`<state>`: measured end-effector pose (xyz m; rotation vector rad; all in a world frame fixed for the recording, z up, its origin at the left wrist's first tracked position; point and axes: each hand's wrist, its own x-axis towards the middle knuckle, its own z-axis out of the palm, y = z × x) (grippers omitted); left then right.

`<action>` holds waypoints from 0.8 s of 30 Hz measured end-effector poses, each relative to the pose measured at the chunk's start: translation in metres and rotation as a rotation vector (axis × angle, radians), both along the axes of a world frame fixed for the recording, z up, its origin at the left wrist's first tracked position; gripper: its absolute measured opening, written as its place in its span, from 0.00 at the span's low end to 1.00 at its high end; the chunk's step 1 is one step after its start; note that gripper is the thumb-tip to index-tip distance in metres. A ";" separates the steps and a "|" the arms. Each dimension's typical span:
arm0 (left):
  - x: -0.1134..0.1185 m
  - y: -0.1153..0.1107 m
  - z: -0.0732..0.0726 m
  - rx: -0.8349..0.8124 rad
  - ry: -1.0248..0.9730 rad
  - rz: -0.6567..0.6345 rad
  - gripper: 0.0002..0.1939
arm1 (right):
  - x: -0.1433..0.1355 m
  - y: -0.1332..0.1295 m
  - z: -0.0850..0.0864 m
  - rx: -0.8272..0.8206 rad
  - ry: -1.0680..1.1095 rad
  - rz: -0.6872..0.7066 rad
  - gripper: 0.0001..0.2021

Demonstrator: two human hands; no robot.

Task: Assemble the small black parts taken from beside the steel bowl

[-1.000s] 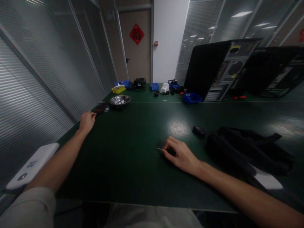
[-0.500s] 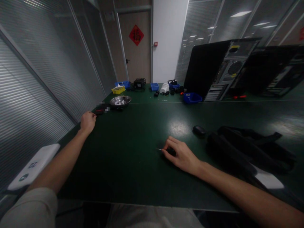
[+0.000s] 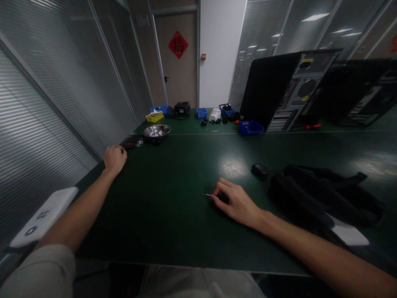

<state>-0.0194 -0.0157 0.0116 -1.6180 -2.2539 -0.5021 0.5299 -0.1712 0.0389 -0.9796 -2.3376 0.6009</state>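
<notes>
On the left side of the green table (image 3: 173,174), my left hand (image 3: 115,159) is closed, its fingers curled inward. Whatever it holds, if anything, is too small or hidden. Just beyond it lies a dark flat item with a red mark (image 3: 129,144), partly blurred out. A metal bowl (image 3: 157,131) with pale pieces inside stands farther back. My right hand (image 3: 238,205) rests on the table in a pinch. A thin silvery tip (image 3: 207,194) sticks out left from its fingers, and the rest of that thing is dark and mostly hidden by the hand.
Right of my right hand are a black computer mouse (image 3: 259,170) and a black bag (image 3: 322,194). Computer towers (image 3: 285,91) stand at the back right, beside a blue tray (image 3: 251,128). Small baskets (image 3: 154,117) line the far end. A white device (image 3: 45,217) sits at the left edge.
My left hand's fingers have curled in slightly, away from the dark item. My right hand stays where it was with the thin-tipped thing.
</notes>
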 end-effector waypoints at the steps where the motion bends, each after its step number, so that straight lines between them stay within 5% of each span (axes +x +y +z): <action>1: -0.002 0.001 -0.002 0.041 -0.091 -0.005 0.16 | 0.000 0.000 0.000 0.004 -0.003 -0.004 0.03; 12: -0.023 0.014 -0.005 0.047 -0.520 0.007 0.14 | 0.000 0.000 0.000 -0.005 -0.011 0.001 0.03; 24: -0.025 0.012 -0.001 -0.019 -0.610 0.002 0.15 | 0.000 -0.002 0.003 -0.008 -0.012 0.007 0.03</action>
